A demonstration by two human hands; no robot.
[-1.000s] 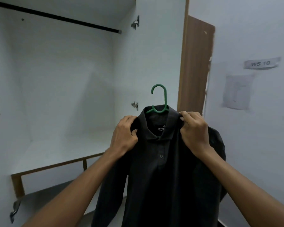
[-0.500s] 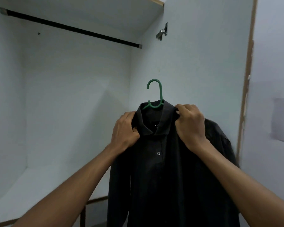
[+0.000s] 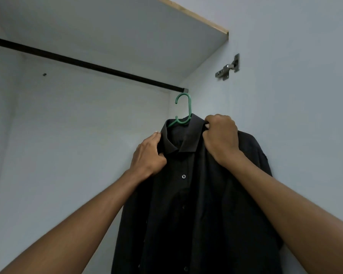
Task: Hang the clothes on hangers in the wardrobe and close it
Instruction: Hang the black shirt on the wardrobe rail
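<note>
Below rail [image 3: 87, 65], shirt [image 3: 196, 204] between both hands.

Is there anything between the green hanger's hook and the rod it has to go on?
Nothing visible. The green hanger's hook sits just below the right end of the black rod, with only bare wardrobe wall behind. Both hands hold the dark shirt by its shoulders, below the hook.

Both your arms are stretched up and forward, bare forearms coming in from the bottom corners. Your left hand [image 3: 149, 155] has its fingers curled, thumb side pinching the fabric at the shirt [image 3: 188, 204] collar's left edge. Your right hand [image 3: 221, 138] sits a bit higher, knuckles toward you, fist-like grip bunched on the collar's right side.
</note>
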